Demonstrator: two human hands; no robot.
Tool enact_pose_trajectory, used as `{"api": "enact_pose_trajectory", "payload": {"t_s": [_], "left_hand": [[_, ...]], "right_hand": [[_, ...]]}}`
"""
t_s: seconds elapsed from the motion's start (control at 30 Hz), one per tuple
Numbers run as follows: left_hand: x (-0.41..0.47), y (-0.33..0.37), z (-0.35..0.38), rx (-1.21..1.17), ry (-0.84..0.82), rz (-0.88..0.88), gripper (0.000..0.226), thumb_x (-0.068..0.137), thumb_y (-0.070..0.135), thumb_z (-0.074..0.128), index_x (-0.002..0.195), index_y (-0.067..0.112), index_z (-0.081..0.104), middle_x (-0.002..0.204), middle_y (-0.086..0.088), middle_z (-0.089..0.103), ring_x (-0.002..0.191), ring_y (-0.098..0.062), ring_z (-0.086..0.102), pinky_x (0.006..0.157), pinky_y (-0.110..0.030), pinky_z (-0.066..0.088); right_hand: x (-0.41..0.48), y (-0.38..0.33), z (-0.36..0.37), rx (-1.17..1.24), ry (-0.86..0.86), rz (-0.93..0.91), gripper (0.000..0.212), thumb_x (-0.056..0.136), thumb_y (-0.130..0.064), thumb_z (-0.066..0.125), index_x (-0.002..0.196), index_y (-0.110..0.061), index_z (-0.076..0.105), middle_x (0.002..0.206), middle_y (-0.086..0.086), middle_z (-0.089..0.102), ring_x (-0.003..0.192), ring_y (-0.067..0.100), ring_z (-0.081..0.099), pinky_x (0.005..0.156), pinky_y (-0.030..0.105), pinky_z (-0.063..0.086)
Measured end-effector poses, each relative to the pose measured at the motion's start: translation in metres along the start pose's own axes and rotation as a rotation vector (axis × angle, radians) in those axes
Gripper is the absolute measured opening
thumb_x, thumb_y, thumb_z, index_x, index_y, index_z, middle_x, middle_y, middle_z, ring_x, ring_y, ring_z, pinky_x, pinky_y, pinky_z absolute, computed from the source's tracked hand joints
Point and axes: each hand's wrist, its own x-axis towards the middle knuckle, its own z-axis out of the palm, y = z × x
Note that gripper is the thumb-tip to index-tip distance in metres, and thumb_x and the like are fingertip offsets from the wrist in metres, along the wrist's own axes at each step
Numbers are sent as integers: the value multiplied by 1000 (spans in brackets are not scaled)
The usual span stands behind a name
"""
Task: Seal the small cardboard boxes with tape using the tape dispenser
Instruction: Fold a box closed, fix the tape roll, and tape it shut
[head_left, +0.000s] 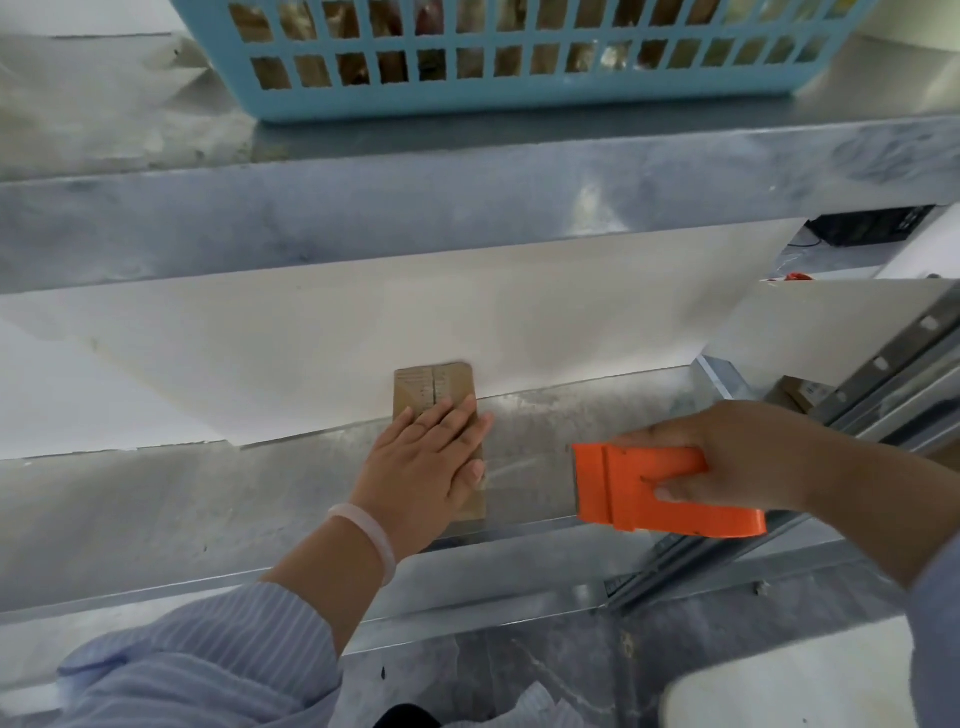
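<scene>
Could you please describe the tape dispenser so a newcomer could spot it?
Look at the metal shelf below the blue basket. Right of the cardboard box under the left hand, the right hand grips the tape dispenser: bright orange plastic amid grey and brown.

The scuffed metal counter (171, 499) is carrying one small cardboard box (434, 383), which is lying flat near the middle, its far end showing against a white panel (311, 332). That panel is running along the back of the counter. Above, a metal shelf (467, 208) is bearing a blue slotted basket (519, 98), which is sitting near its front edge, contents too blurred to name.
</scene>
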Motion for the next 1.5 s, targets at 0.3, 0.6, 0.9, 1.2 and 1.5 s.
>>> {"api": "enact_pose_trajectory", "payload": {"t_s": [0.3, 0.6, 0.9, 1.2, 1.5], "left_hand": [[0, 1, -1, 5, -35, -20, 62, 104, 48, 9, 142, 23, 51, 145, 4, 51, 130, -19, 53, 107, -44, 39], [1, -1, 4, -12, -19, -27, 56, 102, 48, 19, 140, 24, 53, 144, 6, 52, 130, -18, 53, 108, -41, 32], [2, 2, 2, -11, -39, -56, 62, 103, 49, 9, 139, 24, 54, 142, 8, 54, 129, -16, 54, 107, -39, 31], [1, 4, 1, -36, -32, -54, 55, 99, 47, 25, 141, 24, 52, 145, 8, 49, 132, -16, 51, 112, -36, 28], [-3, 4, -2, -64, 0, -31, 51, 97, 43, 33, 138, 23, 55, 145, 7, 51, 129, -15, 53, 110, -34, 24]], "right_hand": [[31, -65, 31, -132, 227, 82, 60, 92, -51, 42, 146, -57, 16, 119, -2, 65, 105, 24, 63, 79, 30, 47], [70, -114, 54, -53, 372, 41, 49, 99, -35, 41, 146, -40, 26, 84, -4, 58, 64, 19, 48, 46, 26, 29], [79, -114, 60, 12, 398, 100, 34, 96, -38, 44, 131, -41, 43, 71, -8, 50, 61, 19, 49, 53, 26, 36], [95, -115, 70, 111, 399, 221, 27, 93, -34, 47, 119, -39, 44, 76, -6, 55, 63, 25, 50, 63, 30, 47], [89, -45, 69, -267, 542, 92, 72, 87, -46, 64, 150, -36, 31, 92, 5, 69, 74, 28, 67, 67, 33, 46]]}}
